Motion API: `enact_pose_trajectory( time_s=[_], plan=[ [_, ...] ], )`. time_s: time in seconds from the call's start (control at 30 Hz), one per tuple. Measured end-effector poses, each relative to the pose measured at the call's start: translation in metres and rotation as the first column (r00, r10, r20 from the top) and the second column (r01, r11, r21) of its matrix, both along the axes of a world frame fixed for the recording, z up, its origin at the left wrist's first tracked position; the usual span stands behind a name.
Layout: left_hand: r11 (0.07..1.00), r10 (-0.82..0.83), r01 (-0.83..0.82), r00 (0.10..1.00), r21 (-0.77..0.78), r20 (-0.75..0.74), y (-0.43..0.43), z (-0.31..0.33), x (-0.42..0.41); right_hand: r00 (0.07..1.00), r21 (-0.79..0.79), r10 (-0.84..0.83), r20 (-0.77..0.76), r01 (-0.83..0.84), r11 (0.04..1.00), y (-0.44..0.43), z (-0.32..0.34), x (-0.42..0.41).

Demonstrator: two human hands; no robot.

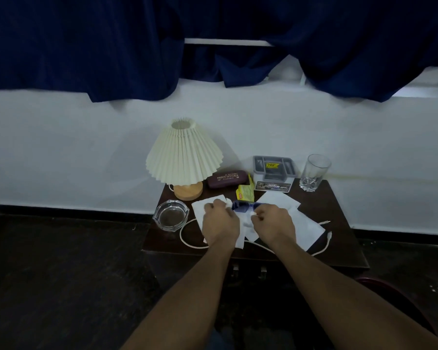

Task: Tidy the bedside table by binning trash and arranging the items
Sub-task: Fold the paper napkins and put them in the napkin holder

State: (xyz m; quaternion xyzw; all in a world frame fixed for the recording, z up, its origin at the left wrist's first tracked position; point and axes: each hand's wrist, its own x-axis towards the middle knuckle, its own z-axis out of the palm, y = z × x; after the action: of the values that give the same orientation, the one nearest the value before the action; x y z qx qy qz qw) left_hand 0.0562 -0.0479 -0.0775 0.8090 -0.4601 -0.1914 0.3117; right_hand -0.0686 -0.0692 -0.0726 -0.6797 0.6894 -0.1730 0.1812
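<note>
Head view shows the left hand (221,223) and right hand (273,224) with fingers curled, gripping tissues (306,227) near the tabletop's (335,210) front edge; yanking them could fling the sunglasses (245,207) lying on them.

Room backdrop: white painted wall (61,147), dark blue fabric curtains (86,46), dark floor (48,274).
The curtains hang across the top; a white horizontal window bar (225,42) shows in a gap between them. Daylight (420,90) enters under the hem at upper right. A black skirting band (61,210) joins wall and floor. A dark brown wooden bedside table (336,198) stands with its rear edge at the wall.
</note>
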Motion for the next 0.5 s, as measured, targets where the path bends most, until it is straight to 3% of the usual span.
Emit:
enact_pose_trajectory(
  time_s=[0.3,0.5],
  plan=[
    [0.957,-0.289,0.28,0.942,-0.078,-0.169,0.002,0.03,-0.073,0.99,-0.091,-0.08,0.115,0.09,0.992,0.023,0.044,-0.064],
    [0.891,-0.451,0.443,0.889,-0.102,-0.078,0.013,0.034,-0.152,0.982,-0.098,-0.184,0.044,0.187,0.977,0.046,0.054,-0.144]
  ],
)
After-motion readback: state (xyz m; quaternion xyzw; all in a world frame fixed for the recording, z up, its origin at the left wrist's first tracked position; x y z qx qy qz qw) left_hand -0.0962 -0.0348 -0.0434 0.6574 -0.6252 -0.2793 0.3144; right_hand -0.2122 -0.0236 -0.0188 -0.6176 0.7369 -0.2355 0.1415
